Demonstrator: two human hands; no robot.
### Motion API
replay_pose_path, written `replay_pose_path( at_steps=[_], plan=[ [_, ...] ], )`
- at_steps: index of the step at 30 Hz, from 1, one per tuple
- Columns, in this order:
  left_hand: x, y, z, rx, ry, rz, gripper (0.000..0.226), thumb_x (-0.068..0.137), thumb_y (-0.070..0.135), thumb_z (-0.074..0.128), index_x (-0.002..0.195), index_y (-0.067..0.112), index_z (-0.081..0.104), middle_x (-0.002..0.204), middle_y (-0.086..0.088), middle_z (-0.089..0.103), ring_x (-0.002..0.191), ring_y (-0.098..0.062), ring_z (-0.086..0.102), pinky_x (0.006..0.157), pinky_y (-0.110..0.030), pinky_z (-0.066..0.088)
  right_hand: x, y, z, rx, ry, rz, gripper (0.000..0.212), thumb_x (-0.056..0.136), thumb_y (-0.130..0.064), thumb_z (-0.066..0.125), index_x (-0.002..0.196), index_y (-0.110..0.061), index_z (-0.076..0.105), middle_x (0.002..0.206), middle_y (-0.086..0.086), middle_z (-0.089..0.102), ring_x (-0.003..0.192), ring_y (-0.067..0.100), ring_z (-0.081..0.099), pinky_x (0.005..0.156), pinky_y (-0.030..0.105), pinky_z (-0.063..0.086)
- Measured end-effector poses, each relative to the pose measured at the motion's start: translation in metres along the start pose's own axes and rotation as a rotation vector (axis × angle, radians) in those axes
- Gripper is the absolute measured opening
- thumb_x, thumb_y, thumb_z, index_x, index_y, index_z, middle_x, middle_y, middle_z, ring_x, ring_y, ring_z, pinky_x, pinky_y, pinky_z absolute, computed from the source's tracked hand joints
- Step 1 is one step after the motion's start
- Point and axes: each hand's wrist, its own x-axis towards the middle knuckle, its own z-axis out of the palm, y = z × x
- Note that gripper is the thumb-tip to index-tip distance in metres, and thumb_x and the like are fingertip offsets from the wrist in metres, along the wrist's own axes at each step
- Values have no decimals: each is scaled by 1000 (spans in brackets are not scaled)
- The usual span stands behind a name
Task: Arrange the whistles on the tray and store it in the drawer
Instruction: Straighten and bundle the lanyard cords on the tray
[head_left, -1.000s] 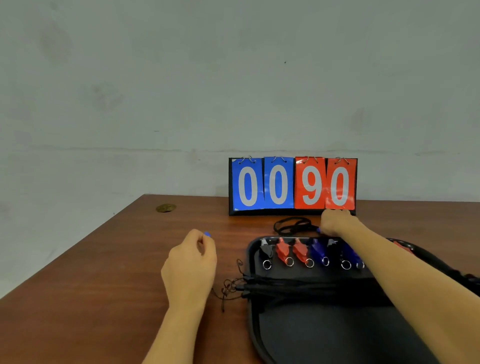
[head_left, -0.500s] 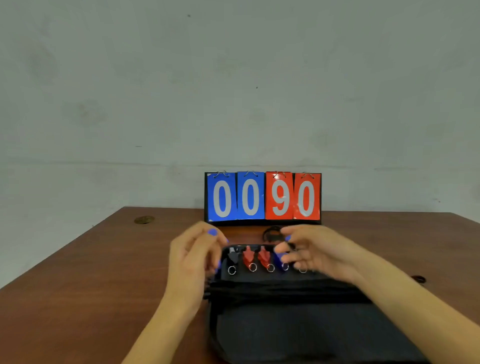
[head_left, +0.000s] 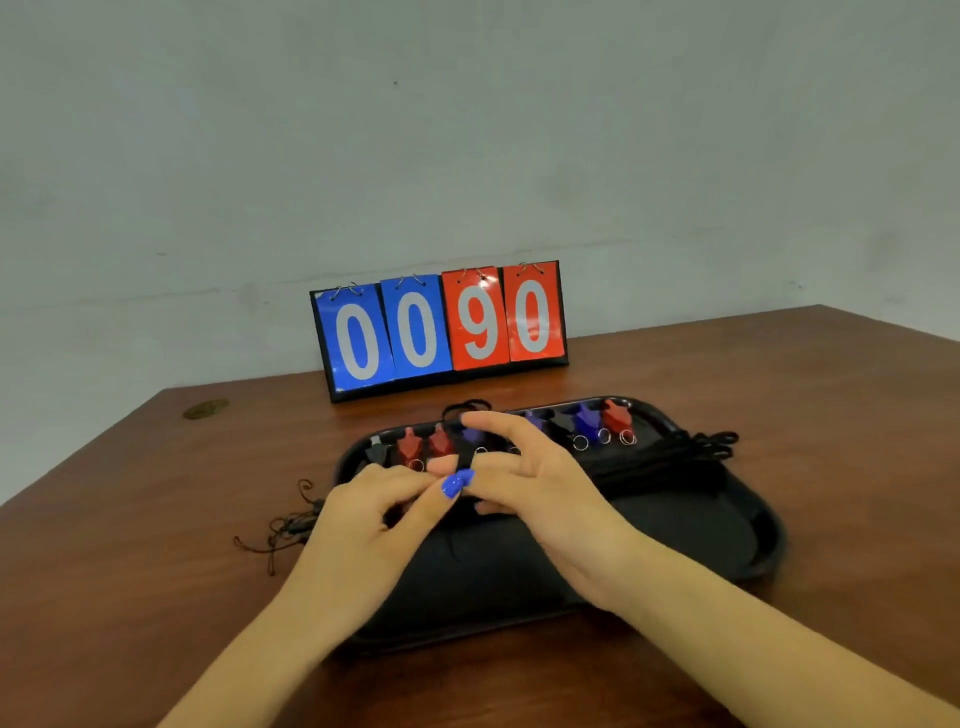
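A black tray (head_left: 756, 540) lies on the wooden table. Along its far edge stand red whistles (head_left: 410, 446) and blue whistles (head_left: 587, 422) in a row, each with a metal ring. Black lanyards (head_left: 670, 460) lie bunched across the tray behind my hands. My left hand (head_left: 363, 525) and my right hand (head_left: 535, 483) meet over the left half of the tray. My left fingertips are pinched together on a short black strip of lanyard (head_left: 465, 457). The strip runs up between the spread fingers of my right hand; whether that hand grips it is unclear.
A flip scoreboard (head_left: 441, 327) reading 0090 stands against the wall behind the tray. A thin tangle of black cord (head_left: 280, 535) lies on the table left of the tray. A round brass grommet (head_left: 205, 409) sits near the table's far left edge.
My right hand drew back from the far side of the tray, and my left hand came in from the bare table. Both now meet over the tray. The view has tilted.
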Motion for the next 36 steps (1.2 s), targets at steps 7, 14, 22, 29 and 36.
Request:
replay_pose_path(
  at_steps=[7, 14, 22, 29, 36],
  plan=[
    [4, 10, 2, -340, -94, -167, 19, 69, 23, 63, 74, 39, 73, 71, 5, 72, 68, -4, 65, 67, -9, 48, -5, 2, 2, 69, -3, -88, 42, 87, 0, 57, 120, -26, 52, 96, 0, 74, 95, 4, 67, 62, 0, 44],
    [-4, 4, 9, -47, -92, -156, 24, 80, 14, 67, 81, 37, 71, 71, 19, 66, 73, -3, 55, 69, -17, 39, 1, -4, -8, 127, 54, 11, 40, 84, -7, 63, 118, -25, 55, 67, -2, 62, 51, 4, 54, 58, 20, 41],
    [-3, 0, 2, 19, -46, -126, 30, 79, 11, 68, 78, 41, 70, 74, 21, 64, 79, -3, 52, 68, -13, 36, 5, -21, -30, 468, -7, 36, 36, 86, 1, 48, 117, -17, 54, 59, 1, 55, 42, 9, 45, 41, 20, 42],
    [4, -11, -12, 44, 76, -173, 26, 81, 10, 67, 81, 36, 65, 73, -2, 65, 74, 5, 52, 61, -2, 34, 12, -37, -67, 589, 203, -35, 30, 87, 1, 44, 110, -14, 58, 52, -1, 45, 39, 8, 34, 37, 19, 31],
    [11, -23, -23, 99, 179, -205, 31, 82, 8, 66, 82, 39, 61, 79, 6, 63, 71, 0, 49, 59, -3, 35, 14, -40, -102, 665, 395, -38, 29, 87, -2, 44, 110, -15, 55, 53, -1, 40, 38, 7, 28, 35, 18, 27]
  ],
)
